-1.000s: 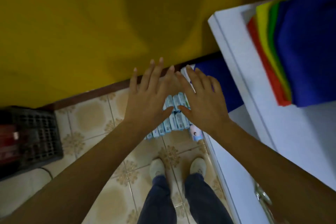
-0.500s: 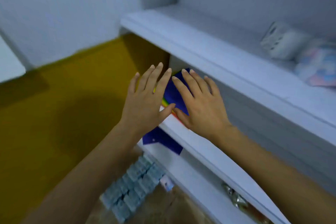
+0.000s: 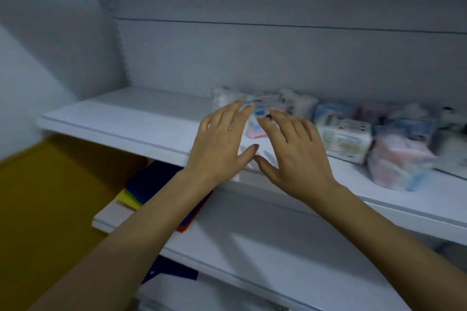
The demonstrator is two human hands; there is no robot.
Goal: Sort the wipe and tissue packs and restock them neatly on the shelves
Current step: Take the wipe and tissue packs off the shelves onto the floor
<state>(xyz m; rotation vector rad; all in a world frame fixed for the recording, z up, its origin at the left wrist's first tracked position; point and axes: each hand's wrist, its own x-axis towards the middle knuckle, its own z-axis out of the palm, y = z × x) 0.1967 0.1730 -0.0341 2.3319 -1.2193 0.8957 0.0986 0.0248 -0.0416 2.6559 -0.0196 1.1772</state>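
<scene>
On upper shelf (image 3: 131,118), blurred pastel packs (image 3: 401,159)

A stack of folded cloths (image 3: 151,182) lies left of the centre of the frame. The top cloth is dark blue; under it thin edges of yellow, green and red are visible. A forearm covers the right part of the stack. The lower left of the frame is filled by a plain yellow surface (image 3: 45,209). In the upper left stands a pale grey panel (image 3: 50,45) with a rounded corner. Beside it runs a narrow upright strip (image 3: 121,45) with small notches. Near the bottom centre, a dark blue piece (image 3: 171,270) is partly hidden.
</scene>
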